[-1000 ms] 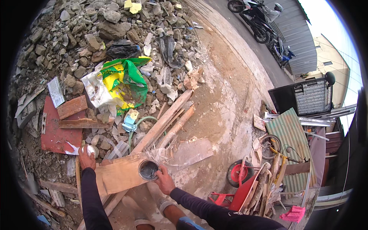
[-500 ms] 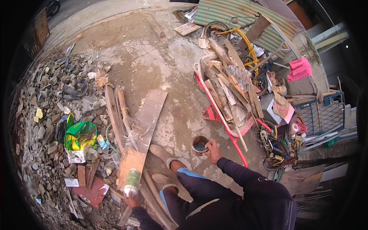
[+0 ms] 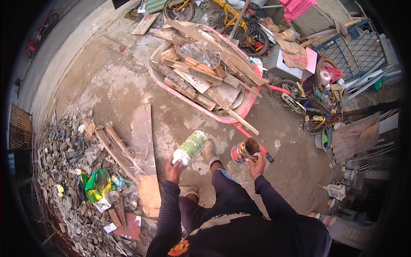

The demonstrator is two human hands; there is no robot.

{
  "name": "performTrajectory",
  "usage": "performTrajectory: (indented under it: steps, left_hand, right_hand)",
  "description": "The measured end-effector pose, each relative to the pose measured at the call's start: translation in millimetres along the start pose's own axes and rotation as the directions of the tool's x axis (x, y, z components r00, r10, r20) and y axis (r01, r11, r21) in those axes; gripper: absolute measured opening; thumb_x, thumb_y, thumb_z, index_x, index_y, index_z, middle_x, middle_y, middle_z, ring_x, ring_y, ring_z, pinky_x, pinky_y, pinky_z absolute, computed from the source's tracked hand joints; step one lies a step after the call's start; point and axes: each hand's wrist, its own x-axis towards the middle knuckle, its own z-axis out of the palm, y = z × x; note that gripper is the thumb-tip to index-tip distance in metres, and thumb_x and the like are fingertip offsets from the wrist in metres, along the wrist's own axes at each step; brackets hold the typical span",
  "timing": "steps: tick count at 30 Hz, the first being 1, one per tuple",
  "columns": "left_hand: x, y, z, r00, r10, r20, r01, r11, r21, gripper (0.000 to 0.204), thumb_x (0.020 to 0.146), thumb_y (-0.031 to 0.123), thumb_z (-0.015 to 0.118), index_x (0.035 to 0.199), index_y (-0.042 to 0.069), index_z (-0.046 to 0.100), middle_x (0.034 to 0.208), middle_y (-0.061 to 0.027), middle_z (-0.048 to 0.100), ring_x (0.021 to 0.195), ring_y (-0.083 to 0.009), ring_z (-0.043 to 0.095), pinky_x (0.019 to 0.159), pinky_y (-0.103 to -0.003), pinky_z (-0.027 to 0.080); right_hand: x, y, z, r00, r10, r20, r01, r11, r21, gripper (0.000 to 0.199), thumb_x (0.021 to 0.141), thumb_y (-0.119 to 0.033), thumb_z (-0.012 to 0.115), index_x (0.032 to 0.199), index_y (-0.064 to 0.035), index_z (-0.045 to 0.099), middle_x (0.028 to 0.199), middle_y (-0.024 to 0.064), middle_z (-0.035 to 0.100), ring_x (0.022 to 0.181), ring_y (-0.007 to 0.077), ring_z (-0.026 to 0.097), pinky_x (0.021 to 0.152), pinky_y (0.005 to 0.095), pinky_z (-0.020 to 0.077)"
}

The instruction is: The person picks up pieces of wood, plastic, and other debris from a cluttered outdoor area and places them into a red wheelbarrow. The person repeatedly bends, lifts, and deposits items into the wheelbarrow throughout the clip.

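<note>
In my left hand (image 3: 173, 171) is a white bottle (image 3: 191, 145) with a green label, tilted away from me over the ground. The fingers wrap round its lower end. My right hand (image 3: 257, 166) grips an open can (image 3: 239, 153) with a colourful label, tipped so its dark, stained inside shows. Bottle and can are apart, one on each side of my forward shoe (image 3: 209, 150). Just beyond the can stands a red wheelbarrow (image 3: 249, 105) piled with scrap wood (image 3: 199, 73). One of its red handles (image 3: 247, 132) passes close by the can.
Rubble (image 3: 70, 171) covers the left side, with a green and yellow bag (image 3: 97, 185) on it. A long board (image 3: 144, 141) and narrower planks (image 3: 113, 147) lie beside it. Bicycles (image 3: 252, 38), a white box (image 3: 282, 60) and a blue metal grid (image 3: 351, 55) crowd the right.
My left hand has raised the bottle from beside the boards and brought it nearer the can. My right hand has moved slightly right with the can. The view has swung toward the wheelbarrow's side.
</note>
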Motion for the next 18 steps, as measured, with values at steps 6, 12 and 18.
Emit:
performTrajectory:
  steps: [6,12,18]
  left_hand:
    - [135,-59,196,0.941,-0.292,0.171,0.301,0.953,-0.03,0.068,0.085,0.02,0.065,0.143,0.01,0.028,0.132,-0.0169,0.046,0.117,-0.0318,0.051,0.092,-0.048,0.044]
    - [192,-118,187,0.972,-0.221,0.083,0.116,0.751,0.65,0.069,0.079,0.032,0.073,0.138,0.012,0.043,0.134,-0.02,0.046,0.11,-0.0281,0.056,0.082,-0.036,0.049]
    - [127,-124,47,0.909,-0.325,-0.261,0.394,0.468,0.791,0.05,0.079,0.02,0.067,0.124,0.002,0.055,0.091,-0.013,0.068,0.074,-0.0187,0.065,0.066,-0.031,0.052]
  right_hand:
    - [66,58,-31,0.994,0.093,-0.05,-0.09,0.995,0.051,0.048,0.062,-0.002,0.079,0.1,-0.0062,0.049,0.116,0.0155,0.044,0.11,0.0331,0.046,0.091,0.0392,0.0418]
    - [148,51,-30,0.982,0.186,-0.008,-0.183,0.972,0.146,0.044,0.064,-0.002,0.078,0.098,-0.0053,0.05,0.111,0.0146,0.046,0.105,0.0308,0.049,0.089,0.0364,0.0442]
    - [234,57,-58,0.995,0.09,-0.031,-0.088,0.994,0.06,0.045,0.064,-0.002,0.078,0.099,-0.0053,0.051,0.113,0.0165,0.046,0.107,0.0325,0.049,0.091,0.0369,0.0423]
